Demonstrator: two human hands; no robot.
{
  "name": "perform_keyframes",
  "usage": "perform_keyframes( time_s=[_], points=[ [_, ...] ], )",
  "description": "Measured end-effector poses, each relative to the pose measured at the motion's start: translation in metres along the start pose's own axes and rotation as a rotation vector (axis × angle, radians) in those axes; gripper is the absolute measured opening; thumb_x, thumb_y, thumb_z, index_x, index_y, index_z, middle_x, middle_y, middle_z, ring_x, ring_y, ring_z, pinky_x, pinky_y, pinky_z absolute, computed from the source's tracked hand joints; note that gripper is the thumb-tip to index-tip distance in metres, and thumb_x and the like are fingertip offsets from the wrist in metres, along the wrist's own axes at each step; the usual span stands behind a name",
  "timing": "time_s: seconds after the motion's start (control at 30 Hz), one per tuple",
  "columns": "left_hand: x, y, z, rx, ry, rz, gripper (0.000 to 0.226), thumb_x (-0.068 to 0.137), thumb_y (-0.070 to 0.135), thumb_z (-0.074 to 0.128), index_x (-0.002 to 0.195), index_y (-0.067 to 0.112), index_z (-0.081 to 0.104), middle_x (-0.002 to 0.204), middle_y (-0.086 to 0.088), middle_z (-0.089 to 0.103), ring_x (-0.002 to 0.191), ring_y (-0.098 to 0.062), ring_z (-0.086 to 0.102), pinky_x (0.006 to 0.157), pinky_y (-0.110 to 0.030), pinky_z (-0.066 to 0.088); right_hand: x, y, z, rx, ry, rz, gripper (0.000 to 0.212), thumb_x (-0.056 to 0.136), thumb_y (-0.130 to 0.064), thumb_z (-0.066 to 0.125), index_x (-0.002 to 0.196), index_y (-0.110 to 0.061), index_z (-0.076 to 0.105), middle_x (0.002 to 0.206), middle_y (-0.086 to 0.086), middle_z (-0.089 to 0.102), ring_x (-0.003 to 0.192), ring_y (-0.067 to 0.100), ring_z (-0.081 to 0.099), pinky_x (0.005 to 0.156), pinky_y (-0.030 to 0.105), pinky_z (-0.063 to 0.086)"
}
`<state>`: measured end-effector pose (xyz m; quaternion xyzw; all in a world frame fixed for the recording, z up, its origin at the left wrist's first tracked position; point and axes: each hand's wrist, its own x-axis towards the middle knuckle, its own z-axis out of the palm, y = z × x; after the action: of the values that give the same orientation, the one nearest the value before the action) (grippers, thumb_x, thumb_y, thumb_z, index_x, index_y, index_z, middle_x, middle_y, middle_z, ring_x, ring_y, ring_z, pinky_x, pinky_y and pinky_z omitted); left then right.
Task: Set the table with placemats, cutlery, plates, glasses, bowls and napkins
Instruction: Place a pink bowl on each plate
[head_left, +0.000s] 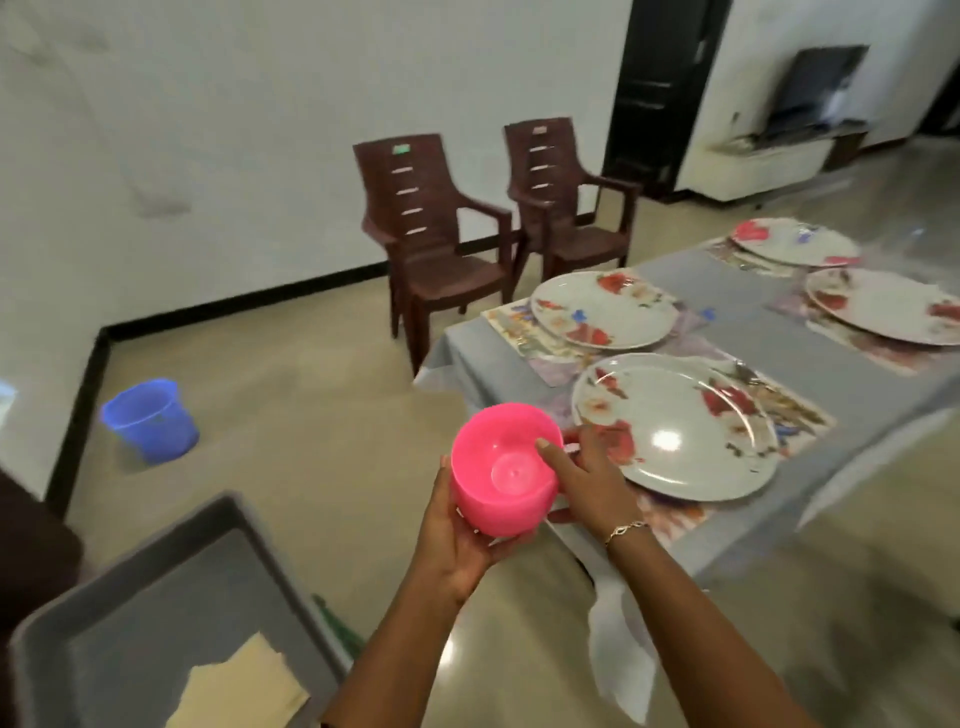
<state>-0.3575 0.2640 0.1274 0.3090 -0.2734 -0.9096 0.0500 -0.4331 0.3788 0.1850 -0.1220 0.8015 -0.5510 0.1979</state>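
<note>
1. A pink plastic bowl (504, 470) is held in the air between both hands. It is tilted so its open mouth faces the camera, and it is just off the near corner of the table (753, 322).
2. The left hand (457, 535) cups the bowl from below, its palm and curled fingers wrapped round the outer wall.
3. The right hand (587, 478) pinches the bowl's right rim, with the thumb hooked inside and the fingers curled behind the outside. A thin bracelet (626, 531) circles this wrist.
4. Just right of the bowl, a white floral plate (685, 431) lies on a floral placemat (800, 410) on the grey-clothed table.
5. Three more floral plates sit on mats farther along: one behind the nearest (605, 309), two at the far right (795, 241) (883, 304).
6. At lower left, a grey tray (156, 597) holds beige napkins (244, 691).
7. Two brown plastic chairs (431, 234) (566, 202) stand by the white wall, and a blue bucket (150, 421) sits on the floor to the left.
</note>
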Motion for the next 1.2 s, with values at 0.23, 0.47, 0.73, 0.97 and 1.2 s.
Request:
perform_keyframes(
  time_s=[0.23, 0.47, 0.73, 0.97, 1.2],
  points=[
    [0.012, -0.053, 0.094, 0.079, -0.005, -0.090, 0.055, 0.081, 0.060, 0.054, 0.116, 0.018, 0.057, 0.115, -0.020, 0.059, 0.103, -0.040, 0.059, 0.061, -0.047, 0.057, 0.007, 0.010, -0.106, -0.475, 0.318, -0.127, 0.022, 0.093, -0.025, 0.045, 0.079, -0.011, 0.057, 0.078, 0.009, 0.058, 0.078, 0.028, 0.056, 0.056, 0.028, 0.030],
    [0.064, -0.086, 0.162, 0.044, 0.003, -0.088, 0.050, 0.084, 0.058, 0.049, 0.112, 0.018, 0.054, 0.113, -0.018, 0.057, 0.105, -0.040, 0.056, 0.056, -0.049, 0.057, 0.056, 0.020, -0.174, -0.602, 0.407, -0.191, 0.030, 0.092, -0.020, 0.041, 0.113, -0.015, 0.062, 0.098, 0.007, 0.068, 0.088, 0.024, 0.060, 0.063, 0.027, 0.036],
    [0.138, -0.108, 0.222, 0.021, -0.011, -0.072, 0.059, 0.083, 0.060, 0.047, 0.127, 0.020, 0.050, 0.122, -0.018, 0.057, 0.108, -0.040, 0.057, 0.056, -0.044, 0.056, 0.137, 0.021, -0.244, -0.488, 0.312, -0.220, 0.038, 0.086, -0.028, 0.039, 0.108, -0.012, 0.066, 0.089, 0.007, 0.069, 0.079, 0.022, 0.062, 0.066, 0.027, 0.044],
    [0.177, -0.102, 0.228, -0.005, 0.130, -0.016, 0.057, 0.084, 0.057, 0.051, 0.127, 0.019, 0.052, 0.120, -0.017, 0.059, 0.107, -0.039, 0.058, 0.059, -0.046, 0.055, 0.197, 0.019, -0.300, -0.310, 0.320, -0.188, 0.031, 0.084, -0.021, 0.044, 0.102, -0.008, 0.065, 0.063, 0.003, 0.058, 0.062, 0.027, 0.059, 0.069, 0.043, 0.055],
    [0.194, -0.084, 0.221, -0.154, 0.240, 0.114, 0.044, 0.087, 0.054, 0.047, 0.114, 0.020, 0.053, 0.106, -0.016, 0.061, 0.094, -0.034, 0.059, 0.063, -0.047, 0.056, 0.274, 0.062, -0.306, -0.552, 0.215, -0.089, 0.026, 0.089, -0.013, 0.045, 0.110, -0.008, 0.060, 0.089, 0.017, 0.068, 0.081, 0.035, 0.063, 0.073, 0.037, 0.051]
  ],
)
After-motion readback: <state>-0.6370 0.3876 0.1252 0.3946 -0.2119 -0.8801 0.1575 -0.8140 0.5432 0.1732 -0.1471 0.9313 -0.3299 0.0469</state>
